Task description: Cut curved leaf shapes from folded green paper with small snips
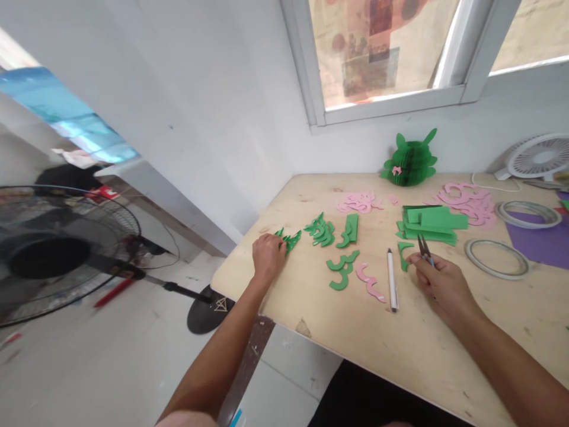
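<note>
My left hand [268,256] is at the table's left edge, its fingers curled together over a small pile of green paper cutouts [291,241]; the fingertips are partly hidden. My right hand [442,283] grips small scissors [424,249], their dark blades slightly apart and pointing away from me. Beside its fingertips lies a curved green paper piece [403,256]. Between the hands are another pile of green cutouts [320,230], a folded green strip [352,228], loose wavy green cutouts [341,270], a wavy pink cutout [370,283] and a white pen [392,279].
Behind lie pink paper cutouts [359,202], stacked green paper [433,222] and more pink pieces [473,204]. A green honeycomb paper figure [411,161] stands against the wall. Tape rolls [498,258], purple paper [540,240] and a white fan [540,155] are right; a black fan [48,258] stands left.
</note>
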A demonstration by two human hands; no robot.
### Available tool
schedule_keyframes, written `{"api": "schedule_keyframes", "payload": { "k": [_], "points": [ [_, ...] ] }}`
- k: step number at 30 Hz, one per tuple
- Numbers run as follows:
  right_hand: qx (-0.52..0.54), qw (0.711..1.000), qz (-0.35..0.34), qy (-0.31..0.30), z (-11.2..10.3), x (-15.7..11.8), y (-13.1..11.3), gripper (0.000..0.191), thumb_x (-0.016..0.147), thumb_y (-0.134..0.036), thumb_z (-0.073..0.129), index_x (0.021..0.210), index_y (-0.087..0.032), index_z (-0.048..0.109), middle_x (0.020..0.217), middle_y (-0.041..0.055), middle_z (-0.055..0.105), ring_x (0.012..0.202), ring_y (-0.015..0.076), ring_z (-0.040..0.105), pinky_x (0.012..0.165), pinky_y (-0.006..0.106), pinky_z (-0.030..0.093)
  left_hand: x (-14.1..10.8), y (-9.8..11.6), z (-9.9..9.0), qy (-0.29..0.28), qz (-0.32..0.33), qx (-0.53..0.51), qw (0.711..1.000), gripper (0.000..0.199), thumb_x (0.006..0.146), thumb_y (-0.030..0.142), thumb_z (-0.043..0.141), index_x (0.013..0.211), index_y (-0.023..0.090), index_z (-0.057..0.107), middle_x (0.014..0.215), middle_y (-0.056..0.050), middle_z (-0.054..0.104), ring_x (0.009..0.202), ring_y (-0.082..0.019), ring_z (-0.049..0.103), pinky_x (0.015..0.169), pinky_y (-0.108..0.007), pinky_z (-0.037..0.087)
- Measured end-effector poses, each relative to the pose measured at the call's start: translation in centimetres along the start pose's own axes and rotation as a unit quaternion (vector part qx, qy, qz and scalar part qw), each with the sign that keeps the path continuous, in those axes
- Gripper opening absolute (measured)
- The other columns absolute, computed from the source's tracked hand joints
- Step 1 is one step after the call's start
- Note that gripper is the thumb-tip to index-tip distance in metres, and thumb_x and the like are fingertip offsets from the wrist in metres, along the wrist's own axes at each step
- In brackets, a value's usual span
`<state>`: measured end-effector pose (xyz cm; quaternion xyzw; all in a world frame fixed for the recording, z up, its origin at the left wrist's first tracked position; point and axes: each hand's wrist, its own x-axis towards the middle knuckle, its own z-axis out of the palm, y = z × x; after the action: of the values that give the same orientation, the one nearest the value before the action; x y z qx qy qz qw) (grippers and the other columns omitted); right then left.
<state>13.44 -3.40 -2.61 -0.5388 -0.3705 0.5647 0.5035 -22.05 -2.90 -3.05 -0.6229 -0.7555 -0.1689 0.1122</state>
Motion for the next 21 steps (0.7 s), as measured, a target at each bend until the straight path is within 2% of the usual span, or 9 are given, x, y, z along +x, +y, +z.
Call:
{"api": "schedule_keyframes", "payload": {
  "k": [10,13,17,21],
  "points": [
    [-0.008,1.000,0.001,-0.002,0.0,0.0,0.1,0.034,0.060,-0.044,0.075,0.072,-0.015,0.061,0.042,-0.0087,0.031,0.039,0.0057,0.023,0.037,0.021,0.014,-0.3,-0.3,0.4,0.020,-0.019,0.002,1.000,0.015,0.077,0.020,0.048,0.069,0.019,0.061,0.086,-0.008,0.068,0.093,-0.024,0.058,0.086,-0.037,0.041],
    [-0.010,1.000,-0.005,-0.002,0.0,0.0,0.1,0.035,0.061,-0.044,0.075,0.073,-0.014,0.062,0.042,-0.0084,0.031,0.039,0.0059,0.023,0.037,0.021,0.014,-0.7,-0.5,0.5,0.023,-0.021,-0.007,0.999,0.013,0.076,0.023,0.051,0.077,0.019,0.063,0.089,-0.009,0.068,0.094,-0.026,0.058,0.086,-0.038,0.041],
    [0.001,1.000,-0.002,-0.004,0.0,-0.1,0.0,0.035,0.060,-0.043,0.076,0.073,-0.014,0.062,0.043,-0.0088,0.030,0.039,0.0054,0.022,0.037,0.021,0.013,-2.0,-1.2,0.3,0.053,-0.034,-0.020,0.998,0.017,0.077,0.024,0.052,0.089,0.018,0.063,0.091,-0.010,0.068,0.096,-0.027,0.057,0.085,-0.038,0.041],
    [-0.005,1.000,-0.001,-0.007,0.0,-0.2,0.0,0.034,0.062,-0.044,0.075,0.074,-0.015,0.062,0.042,-0.0090,0.030,0.038,0.0057,0.022,0.036,0.021,0.013,-4.0,-2.0,0.0,0.076,-0.037,-0.009,0.996,0.014,0.077,0.023,0.050,0.082,0.018,0.063,0.086,-0.011,0.067,0.094,-0.027,0.057,0.085,-0.040,0.040]
  ]
}}
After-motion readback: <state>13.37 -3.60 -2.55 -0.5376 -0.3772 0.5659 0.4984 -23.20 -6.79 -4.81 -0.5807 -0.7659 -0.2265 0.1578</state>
